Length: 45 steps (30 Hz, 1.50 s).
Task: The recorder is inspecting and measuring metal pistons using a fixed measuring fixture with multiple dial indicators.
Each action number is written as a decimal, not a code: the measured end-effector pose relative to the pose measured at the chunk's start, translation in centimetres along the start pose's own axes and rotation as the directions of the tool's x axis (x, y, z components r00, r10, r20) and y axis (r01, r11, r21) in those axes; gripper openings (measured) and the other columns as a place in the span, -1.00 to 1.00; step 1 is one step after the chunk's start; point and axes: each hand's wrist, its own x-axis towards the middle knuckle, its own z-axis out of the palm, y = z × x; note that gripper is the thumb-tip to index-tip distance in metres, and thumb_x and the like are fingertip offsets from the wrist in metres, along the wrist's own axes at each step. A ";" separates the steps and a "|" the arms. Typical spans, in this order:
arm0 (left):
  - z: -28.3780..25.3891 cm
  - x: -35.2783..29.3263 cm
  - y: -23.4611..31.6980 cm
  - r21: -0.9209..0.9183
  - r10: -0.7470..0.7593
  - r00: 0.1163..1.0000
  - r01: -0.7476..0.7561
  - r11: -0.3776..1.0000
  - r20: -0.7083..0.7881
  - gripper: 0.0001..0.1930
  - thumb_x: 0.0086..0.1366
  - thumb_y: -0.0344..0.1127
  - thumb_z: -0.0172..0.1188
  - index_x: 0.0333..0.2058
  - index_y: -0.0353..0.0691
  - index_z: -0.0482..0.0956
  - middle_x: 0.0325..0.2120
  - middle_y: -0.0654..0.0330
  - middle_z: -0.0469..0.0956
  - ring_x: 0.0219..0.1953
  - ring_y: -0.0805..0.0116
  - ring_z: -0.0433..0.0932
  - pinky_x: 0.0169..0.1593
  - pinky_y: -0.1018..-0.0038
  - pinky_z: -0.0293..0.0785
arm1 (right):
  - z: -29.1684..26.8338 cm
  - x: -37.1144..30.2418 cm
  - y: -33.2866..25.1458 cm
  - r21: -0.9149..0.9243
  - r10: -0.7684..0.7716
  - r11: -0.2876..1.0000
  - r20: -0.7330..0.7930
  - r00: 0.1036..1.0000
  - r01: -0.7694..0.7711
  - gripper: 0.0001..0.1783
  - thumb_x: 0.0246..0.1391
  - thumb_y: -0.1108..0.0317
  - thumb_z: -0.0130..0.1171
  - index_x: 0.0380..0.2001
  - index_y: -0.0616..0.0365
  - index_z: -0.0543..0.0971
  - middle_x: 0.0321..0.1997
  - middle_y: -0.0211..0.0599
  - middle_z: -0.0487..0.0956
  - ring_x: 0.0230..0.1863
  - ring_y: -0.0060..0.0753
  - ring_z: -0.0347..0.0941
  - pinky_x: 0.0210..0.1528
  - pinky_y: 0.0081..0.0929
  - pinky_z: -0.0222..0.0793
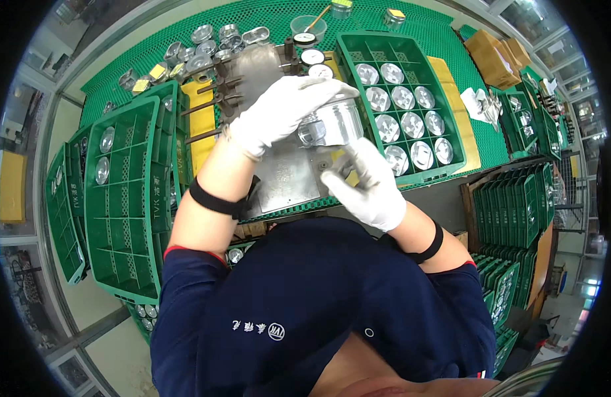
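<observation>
A shiny metal piston [340,123] is held on its side above the bench by my left hand [282,109], whose white-gloved fingers close over its top. My right hand [368,188], also gloved, is just below and to the right of the piston. Its thumb and fingers are apart, with a gap between them; the fingertips are slightly blurred. Under the hands lies a grey metal plate [289,180]. Dial gauges [312,57] stand behind the left hand, beside a metal fixture [256,64] with several rods.
A green divided crate [456,155] holding several pistons sits to the right. Another green crate [123,248] with a few pistons leans at the left. Loose pistons [203,34] and a clear bowl [308,28] stand at the back. A cardboard box [492,59] and stacked green crates [510,208] are farther right.
</observation>
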 end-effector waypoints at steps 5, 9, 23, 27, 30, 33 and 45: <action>1.2 3.3 1.0 0.174 -0.049 0.977 0.013 0.985 0.209 -0.61 0.44 -0.13 0.09 0.02 -0.31 0.64 -0.08 0.12 0.66 -0.07 0.43 0.59 0.06 0.46 0.49 | -1.4 -1.3 0.7 0.187 0.102 0.976 0.041 0.994 -0.108 -0.60 0.14 0.41 0.26 0.06 0.18 0.52 -0.30 -0.21 0.57 -0.41 -0.37 0.54 -0.29 -0.42 0.48; 3.0 4.8 1.3 0.149 0.020 0.968 -0.059 0.987 0.249 -0.62 0.43 -0.14 0.11 0.01 -0.29 0.65 -0.09 0.11 0.68 -0.06 0.41 0.61 0.07 0.46 0.51 | -2.3 -2.2 1.7 0.191 0.054 0.981 -0.045 0.998 -0.044 -0.62 0.14 0.41 0.26 0.04 0.20 0.52 -0.31 -0.20 0.57 -0.42 -0.36 0.54 -0.30 -0.42 0.48; 9.5 9.0 -0.5 0.300 -0.092 0.987 0.049 0.953 0.130 -0.53 0.46 -0.14 0.05 0.17 -0.36 0.46 0.04 0.02 0.59 0.09 0.25 0.54 0.23 0.41 0.38 | -8.0 -5.0 4.5 0.012 0.005 1.000 -0.243 0.970 -0.002 -0.57 0.09 0.42 0.35 0.04 0.21 0.53 -0.38 -0.38 0.57 -0.47 -0.57 0.50 -0.43 -0.54 0.42; 16.0 6.4 -1.4 0.496 -0.023 0.999 0.042 0.867 -0.044 -0.30 0.40 -0.27 0.12 0.35 -0.48 0.04 0.29 -0.22 0.24 0.33 -0.02 0.27 0.37 0.24 0.18 | -11.2 -6.4 6.7 0.804 0.429 0.504 0.084 0.899 -0.315 -0.60 0.17 0.37 0.29 0.07 0.17 0.52 -0.30 -0.46 0.60 -0.41 -0.65 0.53 -0.48 -0.63 0.46; 16.6 6.0 0.1 0.416 -0.316 0.948 0.272 0.868 0.041 -0.27 0.38 -0.33 0.14 0.39 -0.37 -0.02 0.26 -0.13 0.26 0.10 0.18 0.49 0.17 0.32 0.42 | -18.0 -9.3 8.6 0.564 0.536 0.406 0.491 0.687 -0.719 -0.63 0.17 0.20 0.31 0.00 0.09 0.59 -0.39 -0.46 0.60 -0.53 -0.62 0.49 -0.50 -0.60 0.47; 15.1 4.4 1.3 0.352 -0.350 0.937 0.324 0.878 0.009 -0.27 0.35 -0.38 0.14 0.40 -0.29 0.01 0.20 -0.09 0.36 -0.01 0.28 0.54 -0.01 0.41 0.54 | -24.3 -10.0 9.9 0.276 0.779 0.405 0.395 0.487 -0.872 -0.54 0.12 -0.08 0.25 -0.08 0.01 0.67 -0.41 -0.44 0.60 -0.62 -0.67 0.35 -0.55 -0.65 0.34; 9.6 -2.0 1.0 0.231 -0.200 0.906 0.299 0.926 -0.372 -0.33 0.47 -0.05 0.02 0.41 -0.17 0.05 0.20 -0.01 0.31 -0.02 0.31 0.50 -0.13 0.44 0.64 | -47.3 -11.8 33.0 -0.263 0.176 0.809 -0.744 0.644 -0.526 -0.53 0.22 0.27 0.13 0.16 0.19 0.44 -0.04 -0.29 0.56 -0.16 -0.47 0.49 -0.16 -0.49 0.48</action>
